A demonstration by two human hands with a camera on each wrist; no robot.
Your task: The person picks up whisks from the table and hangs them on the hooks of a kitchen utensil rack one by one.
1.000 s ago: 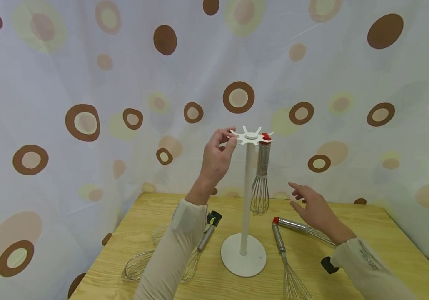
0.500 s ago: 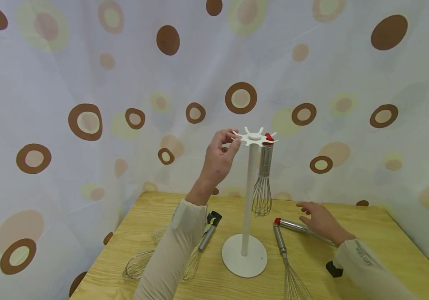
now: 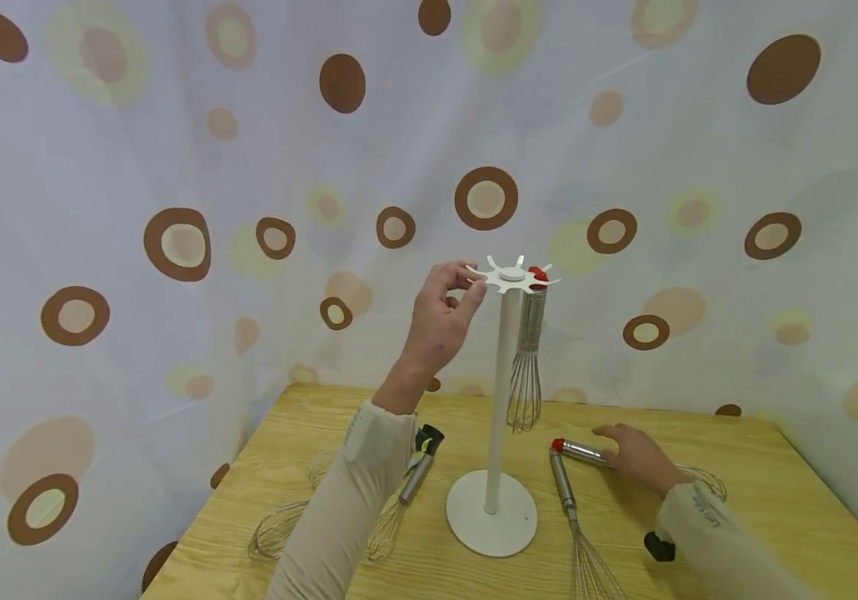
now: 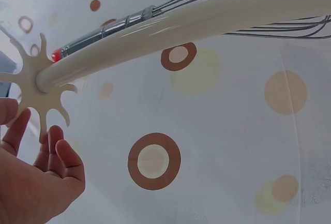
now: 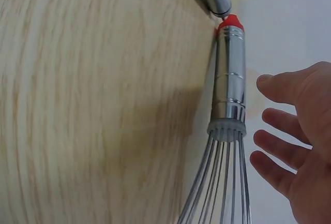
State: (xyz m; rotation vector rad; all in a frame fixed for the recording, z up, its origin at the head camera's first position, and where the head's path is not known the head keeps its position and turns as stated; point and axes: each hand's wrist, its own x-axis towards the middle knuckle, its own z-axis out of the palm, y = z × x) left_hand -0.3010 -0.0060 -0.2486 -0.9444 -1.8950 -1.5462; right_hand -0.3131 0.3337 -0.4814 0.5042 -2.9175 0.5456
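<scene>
A white stand (image 3: 502, 392) has a round base and a top disc with several hook prongs. My left hand (image 3: 440, 321) pinches the disc's left prongs between thumb and fingers; in the left wrist view the fingertips lie against them. From the disc's right side hangs a red-tipped whisk (image 3: 531, 323), wires down. My right hand (image 3: 642, 457) is over another red-tipped whisk (image 3: 583, 452) lying on the table. In the right wrist view its fingers (image 5: 282, 151) are spread beside that whisk's metal handle (image 5: 230, 74), with a visible gap between.
A plain metal whisk (image 3: 563, 483) lies right of the base, its handle end near the red tip. Left of the stand lie more whisks (image 3: 416, 479), partly hidden by my left sleeve. The wooden table (image 3: 369, 575) meets a patterned curtain (image 3: 399, 117) behind.
My right hand has lowered from beside the hanging whisk to the red-tipped whisk on the table. The left hand stays at the disc. The view has shifted slightly.
</scene>
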